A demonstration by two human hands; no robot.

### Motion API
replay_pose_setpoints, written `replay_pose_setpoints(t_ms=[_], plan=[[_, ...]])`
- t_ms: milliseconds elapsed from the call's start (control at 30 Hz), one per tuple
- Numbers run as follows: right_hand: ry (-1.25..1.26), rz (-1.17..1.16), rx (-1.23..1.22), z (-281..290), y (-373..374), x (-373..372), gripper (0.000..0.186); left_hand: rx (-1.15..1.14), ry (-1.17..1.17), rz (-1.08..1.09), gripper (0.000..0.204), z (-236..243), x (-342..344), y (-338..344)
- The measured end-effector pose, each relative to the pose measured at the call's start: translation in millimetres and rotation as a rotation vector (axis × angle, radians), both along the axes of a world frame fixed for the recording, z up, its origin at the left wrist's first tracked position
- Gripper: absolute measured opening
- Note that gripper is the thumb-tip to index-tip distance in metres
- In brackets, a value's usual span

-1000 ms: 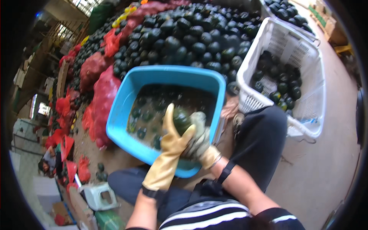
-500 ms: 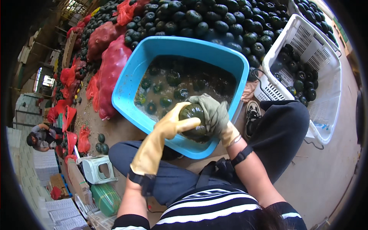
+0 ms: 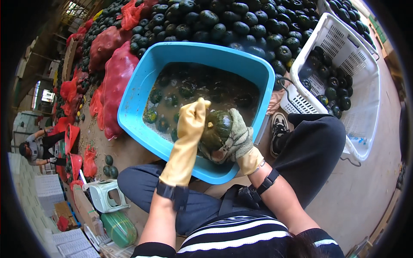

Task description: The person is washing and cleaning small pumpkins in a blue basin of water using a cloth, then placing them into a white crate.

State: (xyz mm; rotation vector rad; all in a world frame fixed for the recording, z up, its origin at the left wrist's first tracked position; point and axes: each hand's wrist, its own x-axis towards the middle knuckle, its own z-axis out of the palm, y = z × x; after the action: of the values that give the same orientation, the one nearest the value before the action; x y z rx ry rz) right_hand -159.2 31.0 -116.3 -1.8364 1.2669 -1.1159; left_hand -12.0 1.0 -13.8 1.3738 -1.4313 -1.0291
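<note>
A round dark green squash (image 3: pixel 216 129) with a pale stem end is held over the near side of a blue tub (image 3: pixel 124 112). My right hand (image 3: pixel 234 139), in a grey-green knitted glove over a yellow rubber one, cups it from the right and below. Just left of the squash is my left hand (image 3: pixel 191 118) in a yellow rubber glove. Its fingers are curled together, and what they may hold is hidden. Murky water (image 3: pixel 206 77) fills the tub, with several more squashes (image 3: pixel 188 89) partly under it.
A large heap of dark green squashes (image 3: pixel 208 18) rises behind the tub. To the right stands a white slatted crate (image 3: pixel 363 112) partly filled with squashes. Red mesh sacks (image 3: pixel 118 86) lie at the left. A white stool (image 3: pixel 101 198) sits by my left knee, and another person (image 3: pixel 41 148) is farther left.
My left hand has come off the squash and closed its fingers beside it. The squash has turned, showing its stem end, with my right hand lower around it. The whole view has shifted slightly.
</note>
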Motion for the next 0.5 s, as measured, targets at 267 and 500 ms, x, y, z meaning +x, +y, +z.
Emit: replay_pose_setpoints(t_ms=[267,500], plan=[[0.209,-0.029,0.117,47.3,-30.8,-8.0,0.020,0.113,0.131,0.118,0.092,-3.7,-24.6,53.5],[-0.022,0.088,0.045,18.6,-32.9,14.5,0.019,0.386,0.368,-0.140,0.079,-7.4,11.5,35.0]])
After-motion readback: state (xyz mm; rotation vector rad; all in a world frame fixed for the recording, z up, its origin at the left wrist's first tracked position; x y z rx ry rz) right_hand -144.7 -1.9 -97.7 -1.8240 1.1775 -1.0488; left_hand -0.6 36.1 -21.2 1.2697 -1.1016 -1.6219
